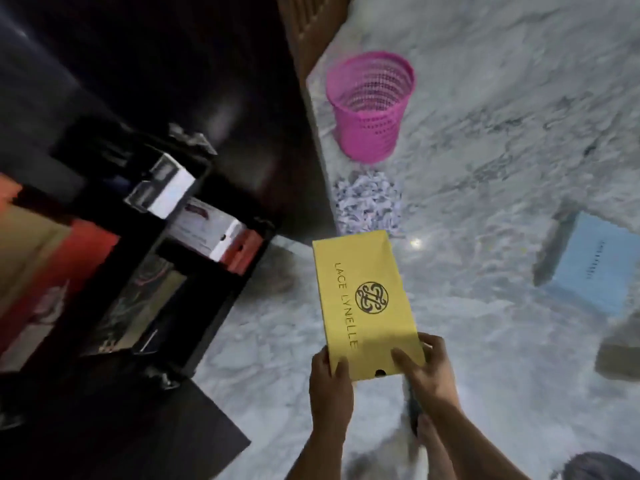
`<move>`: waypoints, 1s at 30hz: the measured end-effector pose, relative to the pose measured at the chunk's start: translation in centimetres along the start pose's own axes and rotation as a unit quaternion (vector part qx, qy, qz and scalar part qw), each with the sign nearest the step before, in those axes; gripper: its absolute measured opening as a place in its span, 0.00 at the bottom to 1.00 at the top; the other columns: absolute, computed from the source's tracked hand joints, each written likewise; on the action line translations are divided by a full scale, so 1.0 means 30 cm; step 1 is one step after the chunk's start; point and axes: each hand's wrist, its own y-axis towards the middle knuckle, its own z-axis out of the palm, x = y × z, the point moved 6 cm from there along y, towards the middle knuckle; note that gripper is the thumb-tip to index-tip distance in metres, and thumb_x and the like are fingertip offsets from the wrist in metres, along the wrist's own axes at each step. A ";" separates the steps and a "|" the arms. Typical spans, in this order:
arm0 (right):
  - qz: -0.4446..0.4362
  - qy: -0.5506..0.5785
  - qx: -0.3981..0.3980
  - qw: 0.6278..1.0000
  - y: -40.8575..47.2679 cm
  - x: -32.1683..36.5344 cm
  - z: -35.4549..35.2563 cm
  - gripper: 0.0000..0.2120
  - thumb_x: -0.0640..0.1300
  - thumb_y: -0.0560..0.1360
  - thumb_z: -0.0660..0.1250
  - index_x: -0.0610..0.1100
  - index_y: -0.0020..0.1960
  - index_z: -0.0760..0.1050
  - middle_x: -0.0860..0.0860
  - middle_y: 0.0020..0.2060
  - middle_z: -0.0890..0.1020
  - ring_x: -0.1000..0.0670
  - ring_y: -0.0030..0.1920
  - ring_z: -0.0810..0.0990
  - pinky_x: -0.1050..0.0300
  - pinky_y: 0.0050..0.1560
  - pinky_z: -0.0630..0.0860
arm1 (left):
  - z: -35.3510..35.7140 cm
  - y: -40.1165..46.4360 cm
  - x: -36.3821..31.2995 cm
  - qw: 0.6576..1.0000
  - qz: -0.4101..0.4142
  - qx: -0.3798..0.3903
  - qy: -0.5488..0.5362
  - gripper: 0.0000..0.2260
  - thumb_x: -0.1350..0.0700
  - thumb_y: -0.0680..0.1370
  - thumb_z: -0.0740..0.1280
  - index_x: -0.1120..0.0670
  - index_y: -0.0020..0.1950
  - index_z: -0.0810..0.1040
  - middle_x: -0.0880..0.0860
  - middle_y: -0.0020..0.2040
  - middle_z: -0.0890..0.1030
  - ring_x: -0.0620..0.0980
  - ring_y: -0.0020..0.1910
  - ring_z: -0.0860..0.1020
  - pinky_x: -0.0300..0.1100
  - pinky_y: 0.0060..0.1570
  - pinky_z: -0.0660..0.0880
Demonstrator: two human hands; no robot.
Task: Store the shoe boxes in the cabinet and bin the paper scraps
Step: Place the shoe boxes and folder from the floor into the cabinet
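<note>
Marble floor (485, 116); dark cabinet (145, 271) at left edge, pink bin (369, 109) and scraps (369, 206) near it. Left hand (329, 379) and right hand (431, 372) both grip yellow shoe box (363, 299), near end.

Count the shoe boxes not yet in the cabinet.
2: the yellow box held in both hands, and the blue box on the floor at right. Others may lie outside the view.

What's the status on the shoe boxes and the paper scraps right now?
Left hand and right hand grip yellow box. Blue box on floor. Paper scraps unbinned beside pink bin. Path to cabinet unobstructed.
</note>
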 end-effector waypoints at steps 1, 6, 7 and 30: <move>-0.009 -0.008 0.017 1.000 -0.045 0.033 0.085 0.25 0.49 0.70 0.80 0.49 0.62 0.72 0.48 0.52 0.83 0.48 0.51 0.84 0.50 0.49 0.82 | -0.103 -0.002 0.029 1.000 -0.006 -0.021 -0.011 0.14 0.54 0.82 0.64 0.50 0.68 0.72 0.49 0.58 0.78 0.54 0.58 0.78 0.49 0.52 0.76; -0.103 -0.021 0.053 0.993 -0.211 0.304 0.394 0.22 0.45 0.69 0.80 0.56 0.57 0.75 0.52 0.48 0.85 0.50 0.46 0.85 0.40 0.49 0.83 | -0.523 -0.038 -0.001 0.987 0.000 -0.133 -0.095 0.12 0.56 0.82 0.64 0.49 0.66 0.73 0.49 0.55 0.77 0.52 0.54 0.76 0.47 0.51 0.73; -0.120 -0.017 0.058 0.991 -0.224 0.373 0.426 0.21 0.42 0.70 0.80 0.54 0.57 0.75 0.53 0.48 0.85 0.54 0.46 0.85 0.42 0.49 0.82 | -0.568 -0.040 -0.032 0.982 0.005 -0.149 -0.117 0.13 0.56 0.82 0.65 0.49 0.66 0.74 0.49 0.56 0.78 0.52 0.56 0.77 0.48 0.53 0.74; -0.325 -0.105 0.209 0.916 0.113 1.571 1.282 0.25 0.50 0.75 0.70 0.57 0.72 0.73 0.46 0.60 0.82 0.42 0.59 0.81 0.48 0.58 0.79 | -1.206 0.586 -0.735 0.899 0.129 -0.307 -0.284 0.15 0.56 0.81 0.65 0.58 0.68 0.77 0.54 0.57 0.83 0.54 0.55 0.82 0.43 0.55 0.77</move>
